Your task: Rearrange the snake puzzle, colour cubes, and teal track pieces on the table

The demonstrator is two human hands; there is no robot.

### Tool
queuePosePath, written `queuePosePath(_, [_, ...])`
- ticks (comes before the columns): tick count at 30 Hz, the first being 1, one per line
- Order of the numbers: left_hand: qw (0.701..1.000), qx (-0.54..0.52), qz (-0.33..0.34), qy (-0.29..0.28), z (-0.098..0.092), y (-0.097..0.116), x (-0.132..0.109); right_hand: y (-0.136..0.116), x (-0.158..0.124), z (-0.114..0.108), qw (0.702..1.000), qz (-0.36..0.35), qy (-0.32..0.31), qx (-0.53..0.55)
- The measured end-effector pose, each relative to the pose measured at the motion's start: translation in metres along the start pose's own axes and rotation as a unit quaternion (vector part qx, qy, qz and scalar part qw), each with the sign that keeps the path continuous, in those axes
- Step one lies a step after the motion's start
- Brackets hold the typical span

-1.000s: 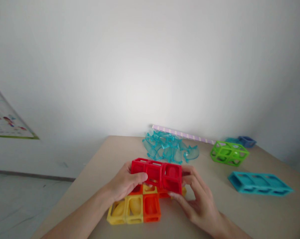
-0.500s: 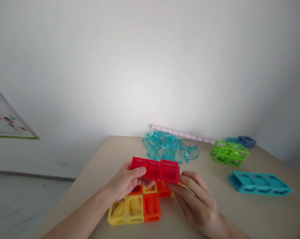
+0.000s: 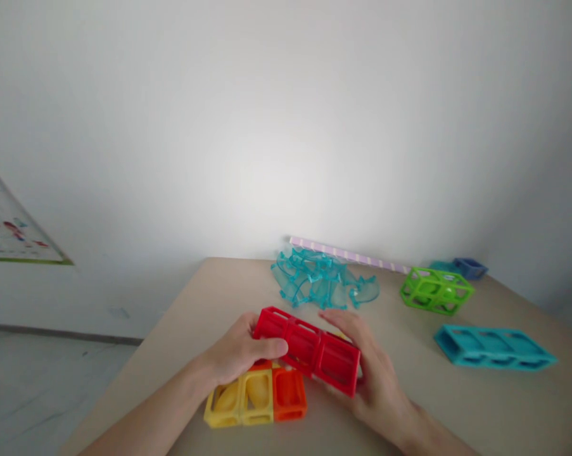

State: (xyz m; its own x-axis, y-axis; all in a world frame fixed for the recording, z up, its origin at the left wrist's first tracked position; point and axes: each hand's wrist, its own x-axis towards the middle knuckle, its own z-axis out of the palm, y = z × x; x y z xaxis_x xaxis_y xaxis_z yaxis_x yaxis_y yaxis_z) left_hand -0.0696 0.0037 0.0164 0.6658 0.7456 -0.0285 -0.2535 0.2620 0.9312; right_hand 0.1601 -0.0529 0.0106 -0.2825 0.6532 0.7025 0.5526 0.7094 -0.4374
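Observation:
A red block of three open cells (image 3: 309, 348) is held between both hands, tilted down to the right, just above a flat cluster of yellow and orange cell blocks (image 3: 257, 399) on the beige table (image 3: 457, 405). My left hand (image 3: 241, 351) grips the red block's left end, thumb lying over its front face. My right hand (image 3: 366, 367) cups the block's right end from behind and below, fingers curled around it. Part of the yellow and orange cluster is hidden under the red block and my hands.
A pile of clear teal curved pieces (image 3: 321, 285) lies behind my hands. Further right sit a green open-frame block (image 3: 435, 291), a long teal cell block (image 3: 495, 347) and a small dark blue block (image 3: 469, 268). A pale striped strip (image 3: 347, 254) lies along the wall.
The red block has been turned and tilted so its right end now dips. My right hand has shifted from below its right end to cupping it from behind.

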Motion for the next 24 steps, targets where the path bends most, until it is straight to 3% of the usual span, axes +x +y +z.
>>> queuePosePath(10, [1.000, -0.005, -0.012, -0.009, -0.0010, -0.0018, -0.0011, 0.0012, 0.0017, -0.0016, 0.996, -0.087, -0.013, 0.005])
queuePosePath(20, [1.000, -0.001, -0.018, -0.017, -0.0008, 0.0002, -0.0017, -0.0032, 0.0021, -0.0030, 0.995, -0.096, 0.010, -0.013])
queuePosePath(24, [1.000, -0.026, 0.000, -0.004, 0.0003, -0.0002, -0.0006, -0.0025, 0.0025, -0.0001, 0.998, -0.066, 0.008, -0.008])
